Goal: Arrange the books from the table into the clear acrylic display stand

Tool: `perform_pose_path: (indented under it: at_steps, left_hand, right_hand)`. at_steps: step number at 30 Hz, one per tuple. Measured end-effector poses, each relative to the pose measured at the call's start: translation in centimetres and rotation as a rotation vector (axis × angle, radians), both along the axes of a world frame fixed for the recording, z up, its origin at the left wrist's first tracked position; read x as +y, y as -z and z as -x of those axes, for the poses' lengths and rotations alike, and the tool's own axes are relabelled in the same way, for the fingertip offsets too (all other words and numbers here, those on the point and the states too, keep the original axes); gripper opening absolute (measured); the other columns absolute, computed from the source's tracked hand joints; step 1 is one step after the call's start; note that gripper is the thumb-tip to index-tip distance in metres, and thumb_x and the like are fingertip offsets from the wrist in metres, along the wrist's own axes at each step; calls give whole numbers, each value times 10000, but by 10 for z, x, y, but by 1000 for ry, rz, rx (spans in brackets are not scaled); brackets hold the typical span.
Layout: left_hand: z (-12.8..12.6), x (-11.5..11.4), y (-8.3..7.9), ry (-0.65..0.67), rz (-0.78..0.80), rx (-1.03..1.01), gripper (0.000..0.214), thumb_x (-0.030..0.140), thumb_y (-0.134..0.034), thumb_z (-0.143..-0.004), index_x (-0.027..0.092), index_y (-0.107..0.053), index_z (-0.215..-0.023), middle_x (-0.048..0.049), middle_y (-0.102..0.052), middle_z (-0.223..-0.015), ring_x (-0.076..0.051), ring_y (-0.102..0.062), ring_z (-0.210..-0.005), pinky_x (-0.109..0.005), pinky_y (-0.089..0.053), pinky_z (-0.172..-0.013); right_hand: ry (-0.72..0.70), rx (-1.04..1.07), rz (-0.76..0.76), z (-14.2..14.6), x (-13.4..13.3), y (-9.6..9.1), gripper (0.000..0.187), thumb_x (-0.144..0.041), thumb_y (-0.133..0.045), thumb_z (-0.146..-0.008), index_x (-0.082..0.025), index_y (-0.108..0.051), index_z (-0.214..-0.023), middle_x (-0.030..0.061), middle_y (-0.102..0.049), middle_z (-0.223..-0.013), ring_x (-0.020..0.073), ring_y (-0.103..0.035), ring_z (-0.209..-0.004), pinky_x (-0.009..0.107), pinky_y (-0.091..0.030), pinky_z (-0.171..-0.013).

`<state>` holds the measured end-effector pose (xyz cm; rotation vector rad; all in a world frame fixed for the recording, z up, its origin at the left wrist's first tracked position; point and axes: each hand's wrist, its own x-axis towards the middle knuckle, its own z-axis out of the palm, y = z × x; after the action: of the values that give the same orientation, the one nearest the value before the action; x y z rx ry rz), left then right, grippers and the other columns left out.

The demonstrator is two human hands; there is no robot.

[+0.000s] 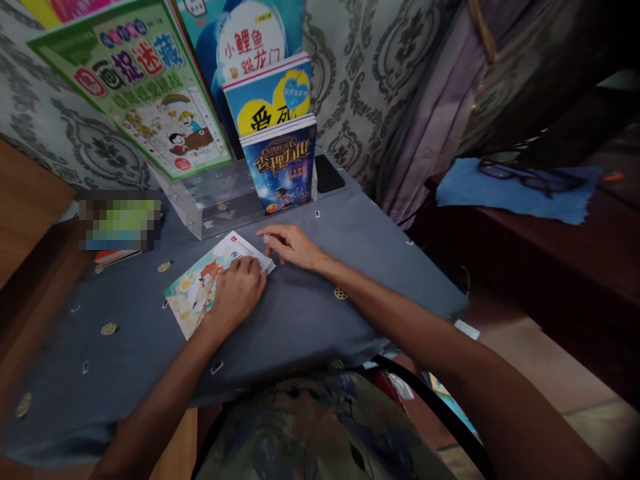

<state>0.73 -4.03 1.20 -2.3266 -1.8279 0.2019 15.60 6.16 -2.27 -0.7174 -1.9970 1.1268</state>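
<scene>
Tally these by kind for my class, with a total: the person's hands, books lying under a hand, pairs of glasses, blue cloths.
Hands: 2 (left hand, right hand)
Book under the left hand: 1
Pair of glasses: 1
Blue cloth: 1
Total: 5

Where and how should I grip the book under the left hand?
Probably pinch the book at its right corner, coming from the right: it lies flat, the left hand covers part of its cover, and the right hand is beside that exposed corner.
</scene>
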Motion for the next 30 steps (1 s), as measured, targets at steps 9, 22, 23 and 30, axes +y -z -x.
perform_pose_path:
  at_steps: [9,22,23,30]
  left_hand:
    - [-3,3,-2,-11,-2,-21,402,267,-288,-1019,119,-653,-1099,-165,-675,-1098,-292,-648,-985,-386,-514,-740]
    - [0,-2,14,6,-35,-54,368,306,-375,-1001,80,-615,-1163,-200,-636,-1151,-318,-602,-1089,-441,-512,-880]
    - [2,-3,15,21,-42,-74,364,303,-384,-997,89,-604,-1193,-200,-631,-1191,-319,-596,-1120,-452,-506,-914]
    - [63,-44,18,70,-25,-152,460,407,-452,-982,227,-479,-1404,-127,-504,-1473,-320,-467,-1361,-517,-416,-1093]
  right_hand:
    - [-24,8,-4,-3,-1,-8,304,-270,-432,-973,-160,-680,-1109,7,-702,-758,71,-514,-453,199,-437,-498]
    - [-111,-279,-306,-2,-3,-9,283,-246,-461,-954,-165,-732,-955,30,-726,-842,140,-611,-730,239,-393,-701]
    - [-112,-282,-313,-2,-3,-8,284,-248,-463,-955,-167,-735,-968,32,-730,-856,141,-612,-736,238,-390,-700]
    - [-121,-298,-308,-2,-1,-5,252,-243,-525,-931,-168,-748,-1022,-2,-667,-680,109,-526,-585,226,-342,-614]
